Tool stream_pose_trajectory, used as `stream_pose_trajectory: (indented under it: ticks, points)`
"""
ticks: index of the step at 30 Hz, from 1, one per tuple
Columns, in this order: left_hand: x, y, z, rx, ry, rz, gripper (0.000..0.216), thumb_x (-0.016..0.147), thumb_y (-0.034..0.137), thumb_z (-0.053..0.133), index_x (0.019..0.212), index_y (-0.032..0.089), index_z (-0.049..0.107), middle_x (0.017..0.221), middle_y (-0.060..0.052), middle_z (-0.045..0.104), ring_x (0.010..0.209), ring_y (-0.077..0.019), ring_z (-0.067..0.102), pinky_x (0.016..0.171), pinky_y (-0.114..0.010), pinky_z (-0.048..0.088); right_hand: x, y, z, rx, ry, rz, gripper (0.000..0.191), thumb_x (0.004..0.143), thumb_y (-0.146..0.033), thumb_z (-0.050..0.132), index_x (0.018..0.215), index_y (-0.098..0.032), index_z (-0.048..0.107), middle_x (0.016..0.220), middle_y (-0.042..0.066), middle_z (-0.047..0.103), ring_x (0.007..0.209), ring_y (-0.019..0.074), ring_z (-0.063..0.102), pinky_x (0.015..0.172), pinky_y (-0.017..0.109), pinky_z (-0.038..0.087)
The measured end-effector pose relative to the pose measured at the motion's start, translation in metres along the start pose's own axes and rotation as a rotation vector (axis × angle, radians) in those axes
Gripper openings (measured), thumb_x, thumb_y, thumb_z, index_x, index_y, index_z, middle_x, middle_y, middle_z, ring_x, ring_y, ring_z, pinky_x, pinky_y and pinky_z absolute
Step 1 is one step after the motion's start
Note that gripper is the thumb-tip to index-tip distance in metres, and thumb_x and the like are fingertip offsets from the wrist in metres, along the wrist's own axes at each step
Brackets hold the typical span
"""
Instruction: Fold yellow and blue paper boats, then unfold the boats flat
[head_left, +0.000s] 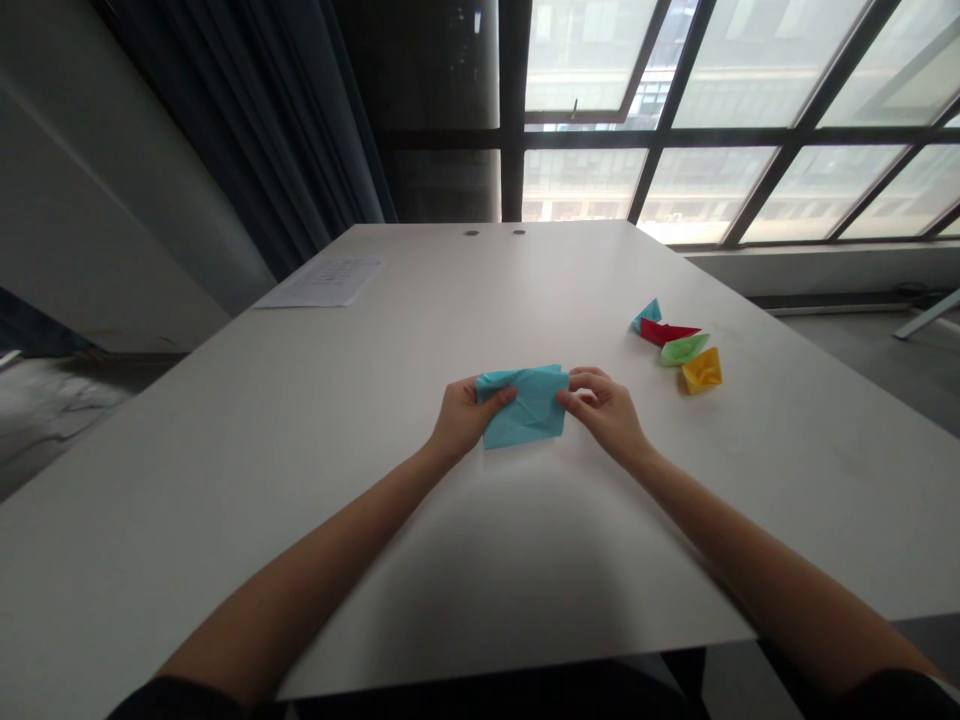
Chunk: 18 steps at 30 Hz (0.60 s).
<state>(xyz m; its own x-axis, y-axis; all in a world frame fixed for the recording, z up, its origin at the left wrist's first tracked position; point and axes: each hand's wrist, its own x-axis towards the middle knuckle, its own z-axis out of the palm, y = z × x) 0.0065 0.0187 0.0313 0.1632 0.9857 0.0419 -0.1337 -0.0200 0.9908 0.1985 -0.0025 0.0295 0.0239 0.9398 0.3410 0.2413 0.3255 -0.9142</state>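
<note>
A folded sheet of light blue paper [529,412] is held up above the white table, creased across its face and layered along its top edge. My left hand [466,412] grips its left side, thumb across the front and fingers hidden behind. At the right edge, my right hand [606,408] pinches the paper between thumb and fingers. Off to the right lie folded paper pieces in a row: a blue one [647,314], a red paper boat [667,332], a green paper boat [684,349] and a yellow folded piece [703,371].
The white table [420,330] stretches away toward large windows [585,185]. Printed sheets of paper [322,282] lie at its far left edge. Two small round grommets [471,233] sit near the far edge. A dark curtain [262,130] hangs at the left.
</note>
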Motion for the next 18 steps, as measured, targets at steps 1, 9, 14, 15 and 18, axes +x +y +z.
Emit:
stream_pose_trajectory:
  ticks: [1,9,14,15,18]
  points:
    - [0.0008,-0.0010,-0.0005,-0.027,0.012,-0.004,0.028,0.059,0.033,0.075,0.078,0.014,0.069,0.076,-0.003,0.070,0.065,-0.0159,0.063,0.064,-0.027,0.051,0.0003,0.0020,-0.0007,-0.025,-0.033,0.002,0.025,0.067,-0.043,0.067,0.071,-0.019,0.065,0.094,0.006,0.056,0.083,0.0176,0.056,0.064,0.029,0.049]
    - [0.0037,-0.0038,0.0006,-0.177,0.026,-0.044,0.030,0.059,0.031,0.075,0.080,0.012,0.068,0.077,-0.005,0.071,0.066,-0.0156,0.064,0.069,-0.028,0.052,0.0012,0.0059,-0.0035,-0.171,-0.079,-0.064,0.024,0.072,-0.042,0.062,0.064,-0.018,0.063,0.098,0.006,0.054,0.089,0.0178,0.055,0.070,0.031,0.046]
    - [0.0045,-0.0033,0.0006,-0.248,0.066,-0.060,0.031,0.058,0.031,0.076,0.081,0.012,0.067,0.077,-0.005,0.071,0.067,-0.0167,0.065,0.071,-0.031,0.052,0.0022,0.0068,-0.0083,-0.203,-0.215,-0.028,0.021,0.070,-0.040,0.064,0.070,-0.019,0.065,0.113,0.008,0.052,0.101,0.0214,0.053,0.076,0.033,0.046]
    - [0.0045,-0.0030,0.0007,-0.257,0.068,-0.063,0.032,0.058,0.031,0.076,0.081,0.012,0.067,0.077,-0.006,0.071,0.068,-0.0172,0.065,0.072,-0.032,0.052,0.0023,0.0073,-0.0084,-0.193,-0.217,-0.023,0.021,0.071,-0.040,0.063,0.068,-0.019,0.064,0.111,0.008,0.053,0.100,0.0209,0.053,0.076,0.033,0.045]
    - [0.0037,-0.0018,0.0015,-0.262,0.075,-0.066,0.035,0.056,0.033,0.077,0.082,0.011,0.067,0.078,-0.007,0.071,0.072,-0.0192,0.065,0.075,-0.034,0.052,0.0014,0.0091,-0.0058,-0.079,-0.220,0.034,0.024,0.072,-0.039,0.061,0.065,-0.017,0.060,0.104,0.007,0.059,0.091,0.0187,0.057,0.074,0.032,0.047]
